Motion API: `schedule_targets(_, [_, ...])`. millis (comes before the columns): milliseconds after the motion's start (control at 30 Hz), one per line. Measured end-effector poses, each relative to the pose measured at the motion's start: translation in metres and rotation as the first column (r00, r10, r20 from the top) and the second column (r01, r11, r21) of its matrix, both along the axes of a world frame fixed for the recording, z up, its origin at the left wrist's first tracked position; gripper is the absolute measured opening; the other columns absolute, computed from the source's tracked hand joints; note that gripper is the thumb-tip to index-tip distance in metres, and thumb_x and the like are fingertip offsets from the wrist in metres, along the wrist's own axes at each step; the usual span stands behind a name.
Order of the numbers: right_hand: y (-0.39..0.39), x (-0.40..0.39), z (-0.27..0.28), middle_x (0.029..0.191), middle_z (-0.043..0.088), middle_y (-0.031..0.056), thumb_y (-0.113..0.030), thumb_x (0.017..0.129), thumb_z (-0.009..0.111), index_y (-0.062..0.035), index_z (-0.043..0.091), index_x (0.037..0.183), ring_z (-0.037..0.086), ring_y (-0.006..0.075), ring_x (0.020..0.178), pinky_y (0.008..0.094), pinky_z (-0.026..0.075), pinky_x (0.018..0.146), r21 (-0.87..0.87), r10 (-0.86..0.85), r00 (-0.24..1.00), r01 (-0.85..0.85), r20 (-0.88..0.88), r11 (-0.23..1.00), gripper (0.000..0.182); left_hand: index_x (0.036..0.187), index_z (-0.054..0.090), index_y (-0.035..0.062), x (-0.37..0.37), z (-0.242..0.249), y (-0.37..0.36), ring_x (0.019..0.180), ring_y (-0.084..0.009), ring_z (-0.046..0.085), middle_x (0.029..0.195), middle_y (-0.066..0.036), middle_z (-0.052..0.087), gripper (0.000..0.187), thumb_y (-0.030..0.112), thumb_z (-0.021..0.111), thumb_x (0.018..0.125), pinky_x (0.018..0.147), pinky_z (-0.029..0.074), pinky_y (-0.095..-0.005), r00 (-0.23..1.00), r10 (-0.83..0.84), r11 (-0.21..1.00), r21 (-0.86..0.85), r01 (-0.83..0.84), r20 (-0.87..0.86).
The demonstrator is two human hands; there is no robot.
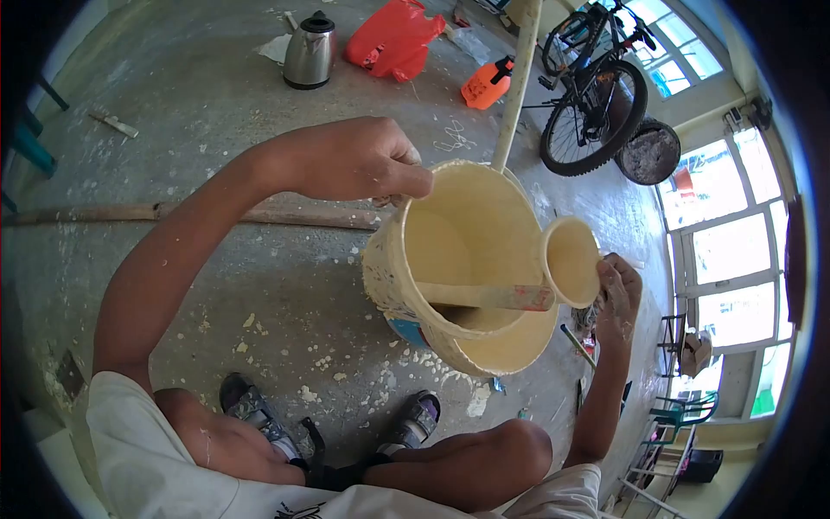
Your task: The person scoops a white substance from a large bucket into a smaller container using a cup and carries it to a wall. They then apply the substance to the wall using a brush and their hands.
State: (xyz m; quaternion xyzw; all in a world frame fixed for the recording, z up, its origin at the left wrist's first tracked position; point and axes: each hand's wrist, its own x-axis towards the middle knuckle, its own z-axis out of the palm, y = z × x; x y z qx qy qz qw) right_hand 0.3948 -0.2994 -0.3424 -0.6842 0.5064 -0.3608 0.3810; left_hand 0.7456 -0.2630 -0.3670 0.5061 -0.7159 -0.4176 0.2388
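My left hand (367, 160) pinches the rim of a cream-coated bucket (393, 259) at its upper left. The bucket is tilted, its mouth turned toward me, with pale yellow coating on the inside wall. A flat wooden stick (484, 296) with a reddish end lies across the lower part of its mouth. Beneath and to the right is a second pale-coated container (519, 342), partly hidden by the bucket. On the right, my right hand (620, 294) is closed on a small cup (575, 262) coated in the same cream colour, held beside the bucket's rim.
A long wooden pole (285, 214) lies on the spattered floor left of the bucket. Farther off are a steel kettle (309, 52), a red plastic bag (398, 39), an orange spray bottle (488, 83) and a bicycle (596, 95). A pale pole (517, 86) rises behind the bucket.
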Motion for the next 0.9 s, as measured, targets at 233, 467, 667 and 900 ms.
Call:
schedule_targets(233, [-0.004, -0.031, -0.026, 0.057, 0.046, -0.0056, -0.031, 0.083, 0.059, -0.0046, 0.054, 0.07, 0.033, 0.0006, 0.046, 0.017, 0.022, 0.041, 0.127, -0.007, 1.0, 0.008, -0.003, 0.992, 0.03, 0.061, 0.051, -0.0013, -0.004, 0.004, -0.004, 0.052, -0.0073, 0.039, 0.053, 0.0, 0.043, 0.035, 0.028, 0.049, 0.079, 0.051, 0.033, -0.0264, 1.0, -0.029, 1.0, -0.008, 0.029, -0.001])
schedule_targets(467, [-0.017, -0.052, -0.049, 0.052, 0.045, 0.0072, -0.016, 0.074, 0.058, 0.0013, 0.052, 0.065, 0.046, 0.0135, 0.047, 0.0304, 0.036, 0.046, 0.025, 0.104, 0.786, -0.112, -0.61, 0.993, 0.021, 0.064, 0.052, -0.0011, -0.002, -0.002, -0.009, 0.056, -0.0059, 0.04, 0.057, 0.001, 0.045, 0.032, 0.028, 0.051, 0.077, 0.052, 0.034, -0.0246, 0.998, -0.035, 0.998, 0.047, 0.033, 0.055])
schedule_targets(667, [-0.028, -0.053, -0.125, 0.063, 0.058, 0.0137, -0.019, 0.071, 0.053, -0.0032, 0.054, 0.06, 0.056, 0.0308, 0.057, 0.0406, 0.044, 0.053, 0.147, 0.325, 0.443, -0.389, -0.835, 0.909, 0.019, 0.062, 0.05, -0.0008, -0.014, -0.002, 0.003, 0.052, -0.005, 0.036, 0.053, 0.002, 0.04, 0.031, 0.026, 0.053, 0.078, 0.047, 0.03, -0.0249, 0.995, 0.035, 0.999, -0.001, -0.036, -0.093])
schedule_targets(900, [-0.02, -0.032, -0.123, 0.065, 0.06, 0.0129, -0.028, 0.073, 0.056, -0.0073, 0.059, 0.069, 0.059, 0.0315, 0.061, 0.0405, 0.046, 0.054, 0.316, 0.43, 0.307, -0.357, -0.849, 0.879, 0.021, 0.061, 0.053, -0.0023, -0.055, 0.049, 0.008, 0.047, -0.0093, 0.043, 0.048, -0.007, 0.046, 0.025, 0.021, 0.061, 0.066, 0.046, 0.036, -0.0277, 0.954, 0.234, 0.969, 0.031, -0.244, 0.185])
